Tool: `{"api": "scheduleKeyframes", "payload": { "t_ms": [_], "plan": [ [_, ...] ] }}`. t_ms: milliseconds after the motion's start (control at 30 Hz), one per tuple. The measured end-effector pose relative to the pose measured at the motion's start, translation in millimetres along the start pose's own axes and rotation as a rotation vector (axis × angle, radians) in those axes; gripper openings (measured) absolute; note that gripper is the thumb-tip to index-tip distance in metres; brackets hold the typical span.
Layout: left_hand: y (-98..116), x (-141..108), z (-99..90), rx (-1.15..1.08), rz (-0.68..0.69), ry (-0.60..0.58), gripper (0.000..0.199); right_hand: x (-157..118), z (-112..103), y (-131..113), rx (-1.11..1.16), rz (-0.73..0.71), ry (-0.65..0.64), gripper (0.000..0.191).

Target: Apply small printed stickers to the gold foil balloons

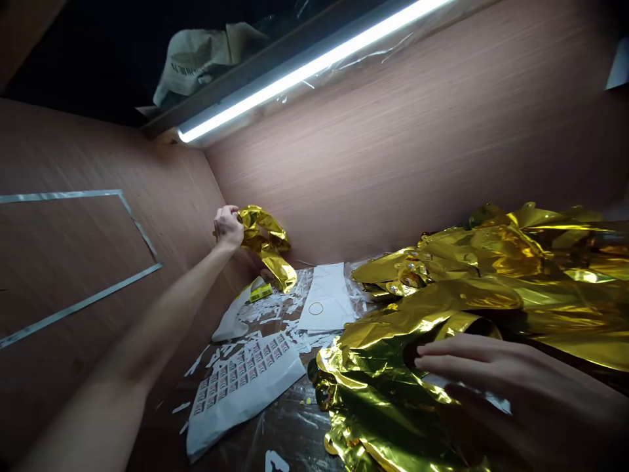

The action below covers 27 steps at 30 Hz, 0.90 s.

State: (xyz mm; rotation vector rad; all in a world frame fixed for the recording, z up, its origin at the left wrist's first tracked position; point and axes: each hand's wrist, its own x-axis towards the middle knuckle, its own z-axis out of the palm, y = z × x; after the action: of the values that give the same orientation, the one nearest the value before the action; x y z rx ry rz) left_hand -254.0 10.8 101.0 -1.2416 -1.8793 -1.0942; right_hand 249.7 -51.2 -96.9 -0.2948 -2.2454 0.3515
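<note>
Near the back left corner, my left hand (228,226) is closed on the edge of a gold foil piece (268,246), which hangs down toward the table in a curled shape. My right hand (472,367) is at the lower right with its fingers stretched out, over a large heap of shiny gold foil (383,367). More gold foil pieces (511,255) are piled behind it along the back panel. Whether the right fingertips touch the foil is hard to tell.
White cards (327,298) with a ring on top lie mid-table among paper scraps. A sheet of printed labels (240,377) sits in front, a yellow packet (260,292) behind. Wooden panels (368,144) rise at the back and left, under a light tube (314,69).
</note>
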Motion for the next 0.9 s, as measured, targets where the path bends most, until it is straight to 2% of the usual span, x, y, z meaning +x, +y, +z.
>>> {"api": "scheduleKeyframes", "payload": {
  "t_ms": [100,167,267,333,400,433,533,633,733,800,867,900],
  "plan": [
    [24,-1,-31.2,-0.057,0.176,0.099,0.023,30,2,0,-0.126,-0.048,-0.159,0.054],
    [45,-16,-52.3,-0.099,0.281,0.132,0.025,53,3,-1,-0.153,-0.043,-0.133,0.065],
    [82,-61,-80.5,-0.187,0.439,0.154,0.025,89,6,-9,-0.221,-0.031,0.034,0.104],
    [106,-102,-96.3,-0.328,0.682,0.216,0.024,110,8,-17,-0.281,-0.039,0.152,0.129],
    [125,-143,-109.3,-0.432,0.85,0.216,0.022,125,8,-25,-0.325,-0.064,0.208,0.135],
    [132,-162,-114.5,-0.456,0.871,0.215,0.022,131,7,-28,-0.329,-0.081,0.2,0.13],
    [143,-201,-124.0,-0.535,0.982,0.19,0.024,138,0,-33,-0.258,-0.172,0.068,0.092],
    [146,-219,-126.6,-0.57,1.128,0.173,0.023,136,-11,-33,-0.131,-0.309,-0.075,0.068],
    [147,-227,-125.2,-0.6,1.218,0.121,0.03,129,-23,-36,-0.112,-0.405,-0.123,0.03],
    [147,-234,-121.3,-0.65,1.166,0.019,0.053,119,-32,-42,-0.192,-0.427,-0.096,0.015],
    [144,-245,-114.1,-0.669,0.969,-0.138,0.077,103,-40,-50,-0.305,-0.447,-0.042,0.014],
    [141,-250,-109.4,-0.657,0.855,-0.213,0.077,93,-44,-54,-0.369,-0.468,-0.018,0.015]
  ]
}}
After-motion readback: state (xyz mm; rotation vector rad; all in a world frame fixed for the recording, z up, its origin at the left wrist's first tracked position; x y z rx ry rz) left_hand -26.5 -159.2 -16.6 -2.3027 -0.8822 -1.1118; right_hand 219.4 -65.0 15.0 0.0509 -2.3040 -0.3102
